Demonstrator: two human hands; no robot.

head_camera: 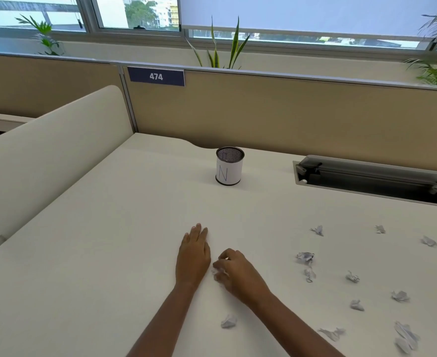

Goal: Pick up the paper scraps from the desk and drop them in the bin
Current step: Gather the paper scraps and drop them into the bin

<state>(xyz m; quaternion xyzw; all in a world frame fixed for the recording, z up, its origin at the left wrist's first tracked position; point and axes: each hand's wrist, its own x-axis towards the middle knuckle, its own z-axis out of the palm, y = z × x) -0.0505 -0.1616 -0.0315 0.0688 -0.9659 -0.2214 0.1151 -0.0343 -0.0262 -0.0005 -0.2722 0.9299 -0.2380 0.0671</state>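
Note:
The bin (229,166) is a small mesh cup wrapped in white paper, upright at the back middle of the cream desk (109,240). My left hand (193,253) lies flat on the desk, fingers together, holding nothing. Right beside it, my right hand (238,271) is curled over a crumpled white paper scrap (217,274), fingers closed on it at desk level. Several more crumpled scraps lie scattered to the right, such as a larger one (305,257), and one scrap (229,322) lies between my forearms.
An open cable hatch (374,182) is sunk into the desk at the back right. A tan partition (289,112) runs behind the desk and a cream divider (57,150) closes the left side. Plants stand behind the partition.

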